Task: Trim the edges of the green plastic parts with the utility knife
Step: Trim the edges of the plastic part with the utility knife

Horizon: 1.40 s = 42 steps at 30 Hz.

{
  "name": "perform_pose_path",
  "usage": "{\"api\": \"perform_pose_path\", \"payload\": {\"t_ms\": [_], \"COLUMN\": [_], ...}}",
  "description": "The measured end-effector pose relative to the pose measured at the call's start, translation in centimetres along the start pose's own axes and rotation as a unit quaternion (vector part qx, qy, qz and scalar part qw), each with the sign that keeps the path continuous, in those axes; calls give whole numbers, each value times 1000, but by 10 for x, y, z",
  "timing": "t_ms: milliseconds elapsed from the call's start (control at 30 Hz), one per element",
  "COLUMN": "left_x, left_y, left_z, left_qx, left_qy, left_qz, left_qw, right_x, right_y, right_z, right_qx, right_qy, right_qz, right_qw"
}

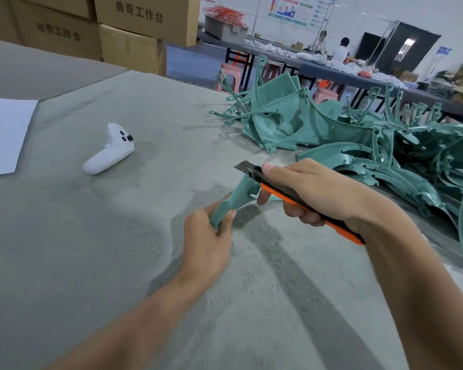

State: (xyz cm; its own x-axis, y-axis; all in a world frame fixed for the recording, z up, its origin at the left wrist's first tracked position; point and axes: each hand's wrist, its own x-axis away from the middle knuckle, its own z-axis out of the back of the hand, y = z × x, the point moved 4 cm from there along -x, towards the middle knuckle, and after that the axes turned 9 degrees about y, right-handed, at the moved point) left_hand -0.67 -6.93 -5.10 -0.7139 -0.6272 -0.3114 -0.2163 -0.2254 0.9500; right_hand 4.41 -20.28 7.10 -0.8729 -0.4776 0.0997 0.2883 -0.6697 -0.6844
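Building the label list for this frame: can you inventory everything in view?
green plastic part: 1, teal-green, held, centre
utility knife: 1, orange-black, blade out, held by that part's top
green parts pile: many, teal-green, right
controller: 1, white, left of centre
paper sheet: 1, white, left edge
table: 1, grey felt, under all these
cardboard boxes: several, brown, stacked far left
stools: several, pink, background
left hand: 1, grips the part's lower end
right hand: 1, grips the knife handle

The green parts (332, 134) are smooth, slightly glossy plastic, the knife (292, 193) has a dull metal blade and orange plastic handle, and the table (91, 249) wears rough grey cloth.
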Motion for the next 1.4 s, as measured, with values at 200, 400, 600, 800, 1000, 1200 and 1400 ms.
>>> {"api": "perform_pose_path", "payload": {"t_ms": [200, 400, 600, 800, 1000, 1200, 1400], "left_x": [-3, -2, -2, -5, -10, -19, -26], "left_y": [-1, 1, 3, -2, 5, 4, -8], "left_z": [0, 1, 1, -1, 1, 13, 9], "left_qx": [-25, -29, -21, -23, -40, 13, 296], "left_qy": [6, 3, -1, 10, 44, 125, 96], "left_qz": [-5, -21, -28, -8, -46, -8, 233], "left_qw": [1000, 999, 999, 1000, 997, 992, 921], "right_x": [4, -6, -1, 17, 25, 26, 23], "right_y": [0, 15, 10, -8, 6, 27, 79], "right_z": [0, -2, -9, -10, -12, -27, -9], "right_qx": [-112, -42, -41, -86, -45, -88, 2], "right_qy": [-44, 72, 41, 19, 290, 402, 530], "right_qz": [-3, -43, -20, 94, 218, 199, 77], "right_qw": [993, 996, 998, 992, 931, 889, 845]}}
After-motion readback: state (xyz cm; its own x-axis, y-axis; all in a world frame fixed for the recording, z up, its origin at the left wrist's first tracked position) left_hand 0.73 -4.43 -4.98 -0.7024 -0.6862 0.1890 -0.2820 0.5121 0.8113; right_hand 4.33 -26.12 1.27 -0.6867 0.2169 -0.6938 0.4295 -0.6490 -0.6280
